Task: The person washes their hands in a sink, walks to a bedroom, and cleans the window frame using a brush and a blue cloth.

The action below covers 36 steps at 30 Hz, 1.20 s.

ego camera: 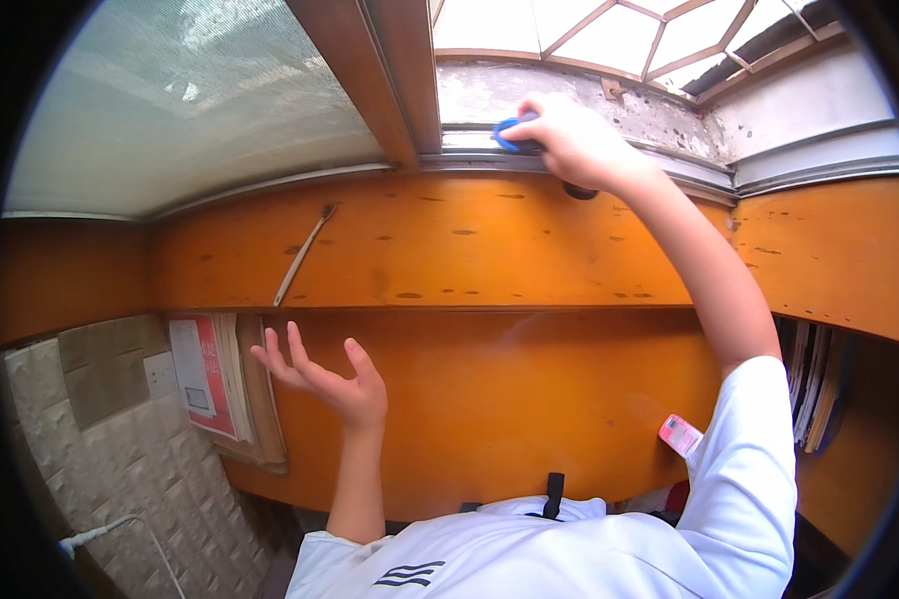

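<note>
My right hand [573, 142] reaches out to the window and grips a brush [517, 133] with a blue edge and a dark handle. The head of this tool is over the metal sliding track [472, 160] of the window; whether it touches is hard to tell. Much of it is hidden behind my fingers, and the hand is slightly blurred. My left hand [337, 385] is raised above the wooden desk [487, 404], fingers apart and holding nothing. Beyond it a toothbrush [303, 258] lies slanted on the wooden windowsill [449, 247], bristles toward the window.
Left of my left hand is a stack of books and papers [225, 382] beside a textured wall [112, 457]. A white cable [146, 524] hangs there. A pink package [679, 434] lies by my right sleeve. Books [813, 389] stand at the right. Frosted glass [195, 112] covers the left window half.
</note>
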{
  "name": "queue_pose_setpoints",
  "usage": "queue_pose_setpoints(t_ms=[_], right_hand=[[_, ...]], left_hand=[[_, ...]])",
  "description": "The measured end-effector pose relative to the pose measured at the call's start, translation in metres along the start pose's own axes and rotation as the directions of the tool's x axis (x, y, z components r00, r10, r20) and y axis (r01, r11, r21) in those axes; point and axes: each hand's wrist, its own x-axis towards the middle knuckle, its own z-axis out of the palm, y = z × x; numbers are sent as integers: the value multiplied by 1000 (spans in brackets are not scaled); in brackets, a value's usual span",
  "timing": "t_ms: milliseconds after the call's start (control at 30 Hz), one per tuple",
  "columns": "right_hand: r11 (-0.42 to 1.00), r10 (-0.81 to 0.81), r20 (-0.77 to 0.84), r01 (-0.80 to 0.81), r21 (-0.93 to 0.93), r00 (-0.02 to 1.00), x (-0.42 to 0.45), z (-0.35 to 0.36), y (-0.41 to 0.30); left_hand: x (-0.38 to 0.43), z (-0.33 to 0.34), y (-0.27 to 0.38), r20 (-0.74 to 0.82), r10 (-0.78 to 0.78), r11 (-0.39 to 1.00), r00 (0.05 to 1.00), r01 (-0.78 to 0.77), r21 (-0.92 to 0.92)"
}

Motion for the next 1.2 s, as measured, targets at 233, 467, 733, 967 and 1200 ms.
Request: queue_pose_setpoints(t_ms=[233, 467, 733, 967, 1200], right_hand=[[985, -81, -2, 80, -154, 997, 46, 25, -31], [975, 153, -73, -163, -152, 986, -44, 21, 48], [922, 343, 143, -304, -241, 928, -71, -32, 88], [1000, -8, 16, 8, -26, 1000, 34, 18, -28], [994, 28, -47, -32, -102, 999, 20, 32, -18]], left_hand=[[9, -2, 19, -29, 22, 999, 999, -23, -25], [-1, 3, 17, -40, 20, 998, 999, -22, -55], [-10, -3, 7, -51, -37, 997, 998, 34, -66], [-2, -8, 13, -43, -54, 996, 998, 51, -72], [-3, -7, 13, -28, -52, 998, 998, 51, -38]])
